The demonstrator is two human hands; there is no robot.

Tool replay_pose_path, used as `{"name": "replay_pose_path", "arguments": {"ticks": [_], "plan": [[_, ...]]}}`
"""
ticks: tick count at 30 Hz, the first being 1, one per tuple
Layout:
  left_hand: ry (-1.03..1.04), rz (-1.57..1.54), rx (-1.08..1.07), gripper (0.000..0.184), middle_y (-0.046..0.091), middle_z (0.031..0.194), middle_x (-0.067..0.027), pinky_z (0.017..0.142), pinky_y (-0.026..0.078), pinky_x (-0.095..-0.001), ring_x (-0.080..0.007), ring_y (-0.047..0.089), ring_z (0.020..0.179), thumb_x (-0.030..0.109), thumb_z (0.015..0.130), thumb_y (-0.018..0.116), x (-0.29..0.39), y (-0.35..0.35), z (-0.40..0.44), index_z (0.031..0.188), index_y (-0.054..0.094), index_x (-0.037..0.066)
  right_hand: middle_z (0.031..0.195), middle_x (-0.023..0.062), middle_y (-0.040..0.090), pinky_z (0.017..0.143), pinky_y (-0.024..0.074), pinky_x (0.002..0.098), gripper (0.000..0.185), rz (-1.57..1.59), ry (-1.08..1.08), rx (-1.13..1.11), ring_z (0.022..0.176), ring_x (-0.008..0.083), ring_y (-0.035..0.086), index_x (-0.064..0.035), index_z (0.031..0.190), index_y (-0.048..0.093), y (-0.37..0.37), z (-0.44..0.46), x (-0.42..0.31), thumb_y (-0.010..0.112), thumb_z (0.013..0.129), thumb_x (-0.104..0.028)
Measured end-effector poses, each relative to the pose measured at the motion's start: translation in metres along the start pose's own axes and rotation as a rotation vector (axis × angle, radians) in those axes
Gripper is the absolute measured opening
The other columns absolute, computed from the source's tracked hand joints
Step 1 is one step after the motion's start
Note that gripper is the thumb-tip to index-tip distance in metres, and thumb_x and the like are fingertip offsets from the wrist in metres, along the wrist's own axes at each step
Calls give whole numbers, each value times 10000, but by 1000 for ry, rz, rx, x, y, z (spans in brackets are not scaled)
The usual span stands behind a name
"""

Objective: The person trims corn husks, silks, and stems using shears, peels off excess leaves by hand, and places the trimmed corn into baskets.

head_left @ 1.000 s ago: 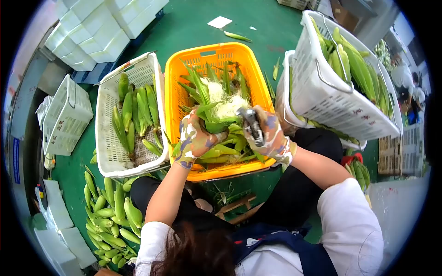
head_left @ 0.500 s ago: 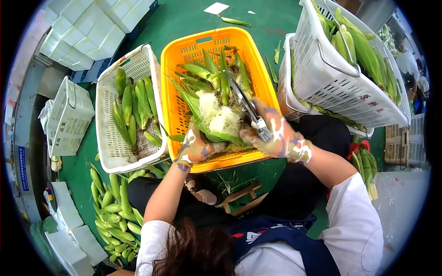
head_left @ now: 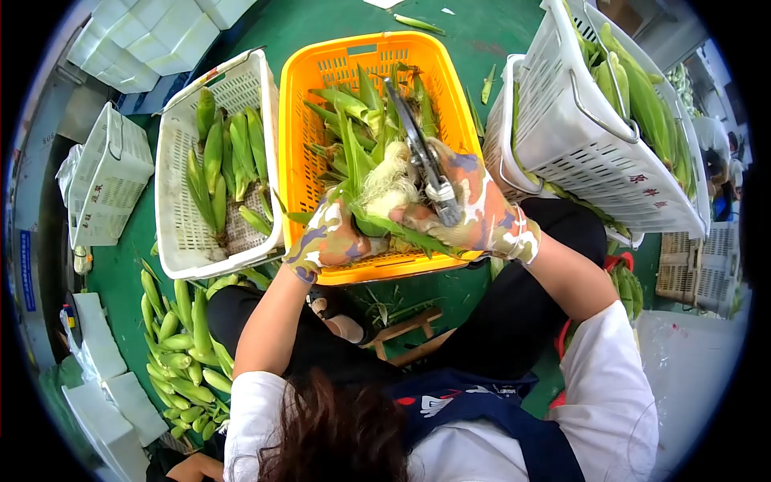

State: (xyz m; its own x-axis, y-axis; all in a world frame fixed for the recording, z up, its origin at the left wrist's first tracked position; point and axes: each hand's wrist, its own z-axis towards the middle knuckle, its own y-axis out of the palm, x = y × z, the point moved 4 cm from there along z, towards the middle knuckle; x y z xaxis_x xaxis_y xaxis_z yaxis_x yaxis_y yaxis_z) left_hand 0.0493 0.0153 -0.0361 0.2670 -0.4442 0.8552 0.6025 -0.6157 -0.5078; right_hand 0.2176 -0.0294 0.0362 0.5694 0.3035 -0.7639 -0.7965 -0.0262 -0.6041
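My left hand (head_left: 341,231), in a camouflage-pattern glove, is closed around the lower part of a corn ear (head_left: 387,191). Pale silk and spread green husk leaves show on the ear. In the matching glove, my right hand (head_left: 475,205) grips a black-and-silver metal tool (head_left: 421,149) resembling pruning shears, its dark end pointing away from me. The right thumb and fingers lie close against the ear, and a husk leaf runs beneath them. Both hands are over the near side of an orange crate (head_left: 287,128), which holds loose green husks (head_left: 353,104).
At left stands a white crate (head_left: 167,201) of unpeeled corn; a corn pile (head_left: 189,369) lies on the green floor below it. Stacked white crates (head_left: 562,128) with corn rise at right. A small wooden stool (head_left: 414,337) sits between my legs. Foam boxes (head_left: 144,40) stand far left.
My hands have drawn closer around the ear, and the right fingers now press at its husk. A leaf sticks out further right. The whole view has shifted slightly.
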Motion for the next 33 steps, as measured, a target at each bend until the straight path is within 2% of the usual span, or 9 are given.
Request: {"name": "replay_pose_path", "arguments": {"ticks": [4,10,12,14,16,23,26,29,33], "plan": [[-56,-331,82,477,627,940,-183,732,481,-358,-308,607,833,162,615,649,-19,15,3,1044,561,-26,879,142,608,703,471,328,513,-30,100,58,800,287,602,10,1077,509,6,2,4,723,725,-296],[-99,-8,27,431,626,899,-184,731,479,-379,-316,597,789,185,628,652,-30,13,6,998,582,-24,869,182,619,661,488,359,460,-50,165,121,798,344,608,-8,1076,522,13,6,14,664,779,-329],[-51,6,-4,518,597,995,-151,812,457,-375,-282,570,891,226,648,693,-7,16,7,1082,535,-9,776,125,608,635,478,340,386,-154,-101,253,727,294,597,-26,1040,538,31,1,47,666,767,-267],[153,468,-43,601,568,1094,-132,896,431,-383,-280,542,1015,259,671,727,13,20,10,1162,492,4,693,62,563,621,457,311,219,231,425,188,656,199,558,-36,917,560,51,8,80,648,747,-143],[-169,344,-218,567,518,1193,-138,978,354,-385,-288,467,1131,255,704,696,-17,18,6,1175,490,15,701,67,563,597,445,322,160,377,357,230,652,172,545,-39,855,550,31,7,58,630,738,-113],[-120,-187,88,431,624,1012,-145,804,467,-355,-290,595,915,245,664,699,-32,3,-1,1012,594,14,792,103,624,642,491,303,409,373,407,303,720,175,609,3,918,500,-5,19,68,701,753,-313],[-41,252,-36,525,581,1121,-126,905,408,-351,-276,557,981,223,743,583,-14,-7,4,1217,473,29,861,130,610,687,485,329,545,419,408,113,767,202,599,13,947,506,3,16,48,736,706,-418],[39,324,92,408,637,959,-134,761,474,-363,-293,604,830,219,677,638,9,-10,15,1019,597,1,880,144,606,715,479,337,552,116,441,-61,817,245,596,5,1051,512,7,22,31,734,686,-344],[45,149,149,407,639,926,-153,753,476,-356,-285,610,822,214,640,692,11,-16,14,975,603,1,875,136,612,691,480,332,478,-43,477,274,805,240,599,-18,1033,526,-3,44,64,719,686,-285]]}}
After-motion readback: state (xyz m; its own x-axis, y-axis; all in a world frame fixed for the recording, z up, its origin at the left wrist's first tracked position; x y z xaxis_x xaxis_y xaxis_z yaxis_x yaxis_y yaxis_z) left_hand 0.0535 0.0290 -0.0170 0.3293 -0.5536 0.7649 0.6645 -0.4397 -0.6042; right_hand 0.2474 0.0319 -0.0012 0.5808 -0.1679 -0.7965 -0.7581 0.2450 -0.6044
